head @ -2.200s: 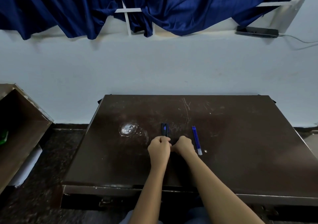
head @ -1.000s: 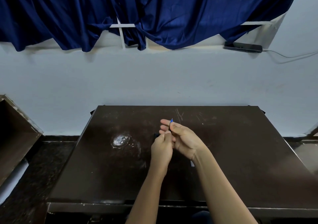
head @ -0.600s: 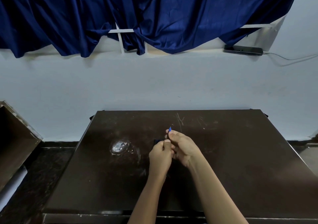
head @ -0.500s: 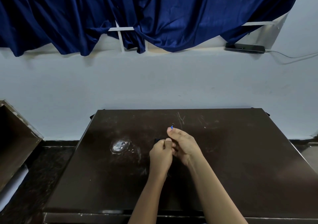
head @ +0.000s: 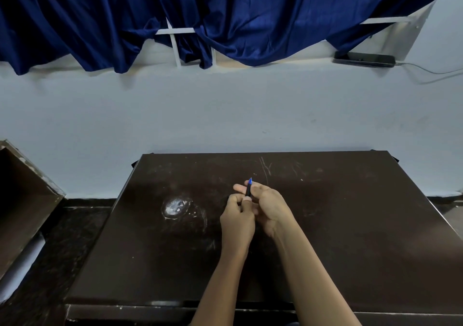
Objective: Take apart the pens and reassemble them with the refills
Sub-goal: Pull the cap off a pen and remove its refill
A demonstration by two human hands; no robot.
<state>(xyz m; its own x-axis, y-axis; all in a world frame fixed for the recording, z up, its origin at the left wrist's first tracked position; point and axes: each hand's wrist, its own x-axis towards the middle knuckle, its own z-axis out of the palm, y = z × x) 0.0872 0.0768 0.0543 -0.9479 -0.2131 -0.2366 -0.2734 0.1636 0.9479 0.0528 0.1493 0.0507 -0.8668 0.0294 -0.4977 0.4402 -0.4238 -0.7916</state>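
Note:
Both my hands are raised together over the middle of the dark brown table (head: 350,225). Between them stands a pen (head: 248,188) with a dark barrel and a blue tip pointing away from me. My left hand (head: 238,219) pinches the pen's lower part with thumb and fingers. My right hand (head: 269,206) cups the pen from the right, its fingers stretched behind the barrel. The other pens and the blue refills that lay on the table are hidden behind my hands.
A whitish scuffed patch (head: 174,206) marks the table left of my hands. A brown box (head: 22,200) stands on the dark floor at the left. Behind the table is a pale wall with a blue curtain (head: 225,12) and a black device (head: 364,58) on the ledge.
My hands lifted from the table with a pen between them. More of the dark barrel now shows above my left thumb, and my right fingers have spread behind it.

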